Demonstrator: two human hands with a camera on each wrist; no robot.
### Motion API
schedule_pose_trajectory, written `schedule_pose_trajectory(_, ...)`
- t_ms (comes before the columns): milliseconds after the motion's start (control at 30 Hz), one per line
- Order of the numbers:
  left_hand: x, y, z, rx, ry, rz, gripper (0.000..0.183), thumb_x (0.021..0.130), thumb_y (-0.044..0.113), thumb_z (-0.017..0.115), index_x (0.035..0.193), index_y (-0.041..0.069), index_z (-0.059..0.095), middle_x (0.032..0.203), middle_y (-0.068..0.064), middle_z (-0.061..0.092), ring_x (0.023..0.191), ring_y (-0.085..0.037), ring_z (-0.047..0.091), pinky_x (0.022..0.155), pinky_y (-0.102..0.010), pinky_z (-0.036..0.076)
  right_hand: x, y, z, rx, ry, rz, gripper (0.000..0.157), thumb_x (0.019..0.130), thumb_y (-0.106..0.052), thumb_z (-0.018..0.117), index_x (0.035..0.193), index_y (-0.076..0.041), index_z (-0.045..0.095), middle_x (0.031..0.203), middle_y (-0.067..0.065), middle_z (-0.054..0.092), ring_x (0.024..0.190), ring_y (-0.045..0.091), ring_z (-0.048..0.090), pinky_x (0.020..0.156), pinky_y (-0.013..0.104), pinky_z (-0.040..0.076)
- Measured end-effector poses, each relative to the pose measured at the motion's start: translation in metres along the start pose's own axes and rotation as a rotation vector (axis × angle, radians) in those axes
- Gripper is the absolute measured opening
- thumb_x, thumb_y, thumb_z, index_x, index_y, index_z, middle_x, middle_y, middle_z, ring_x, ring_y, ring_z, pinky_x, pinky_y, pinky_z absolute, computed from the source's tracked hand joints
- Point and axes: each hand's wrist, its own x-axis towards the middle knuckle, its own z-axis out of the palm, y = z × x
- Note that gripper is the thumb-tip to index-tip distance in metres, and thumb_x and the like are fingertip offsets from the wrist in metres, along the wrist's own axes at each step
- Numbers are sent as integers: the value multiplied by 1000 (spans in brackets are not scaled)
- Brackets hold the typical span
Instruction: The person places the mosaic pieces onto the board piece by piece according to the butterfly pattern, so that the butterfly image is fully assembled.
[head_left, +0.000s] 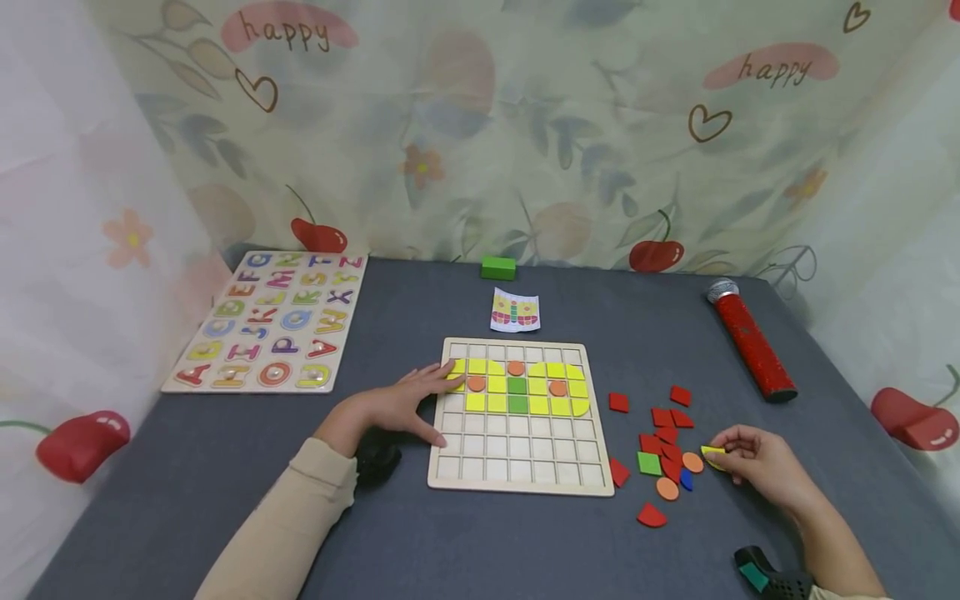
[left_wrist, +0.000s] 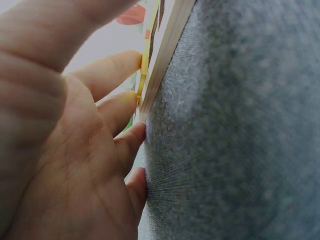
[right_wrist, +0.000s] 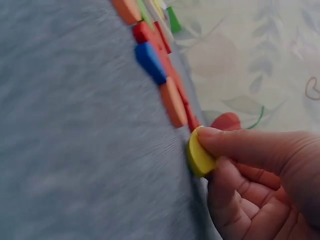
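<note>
A wooden grid board [head_left: 525, 479] lies mid-table, its upper rows partly filled with yellow, green and orange pieces. On its left edge rests my left hand [head_left: 408, 404], fingers spread; in the left wrist view its fingertips [left_wrist: 131, 60] touch the board's yellow pieces and rim. My right hand [head_left: 768, 467] pinches a yellow piece [right_wrist: 201, 156] with a curved edge between thumb and fingers, right of the loose pieces. Those include red pieces [head_left: 651, 516], a green square [head_left: 649, 463], orange discs [head_left: 667, 489] and a blue piece [right_wrist: 151, 62].
Behind the board lie a butterfly pattern card [head_left: 515, 311] and a green block [head_left: 498, 267]. An alphabet board [head_left: 258, 333] is at the back left. A red microphone [head_left: 753, 342] lies at the right. Patterned curtains [head_left: 480, 167] enclose the table.
</note>
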Motion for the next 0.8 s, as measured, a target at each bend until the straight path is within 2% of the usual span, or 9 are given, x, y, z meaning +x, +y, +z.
schedule_pose_trajectory(100, 0, 1, 0, -1, -3, -7, 95, 71, 43, 78, 148, 27, 25, 159, 2, 1, 146, -28, -5, 115, -56, 4, 3, -7, -1, 29, -23, -32, 38, 88, -23, 65, 108, 8, 57, 82, -1, 65, 63, 10, 57, 60, 25, 54)
schedule_pose_trajectory(300, 0, 2, 0, 6, -13, -13, 95, 72, 44, 78, 149, 29, 23, 159, 3, 0, 146, -28, -6, 115, -56, 3, 13, -32, 4, 68, -95, -94, 40, 90, -24, 62, 112, 9, 55, 89, 5, 68, 70, 12, 63, 68, 25, 56)
schedule_pose_trajectory(500, 1, 1, 0, 12, -13, -13, 95, 72, 44, 77, 149, 29, 23, 159, 3, 0, 146, -28, -6, 115, -56, 3, 31, -60, 18, 66, -156, -178, 37, 90, -21, 62, 110, 10, 56, 86, 9, 66, 69, 12, 63, 68, 26, 56)
schedule_pose_trajectory(800, -1, 2, -1, 13, -13, -23, 96, 72, 44, 77, 149, 30, 22, 159, 3, -2, 146, -28, -6, 115, -56, 4, 58, -98, 51, 82, -230, -210, 32, 89, -18, 64, 109, 7, 58, 89, 11, 65, 73, 15, 64, 71, 27, 57)
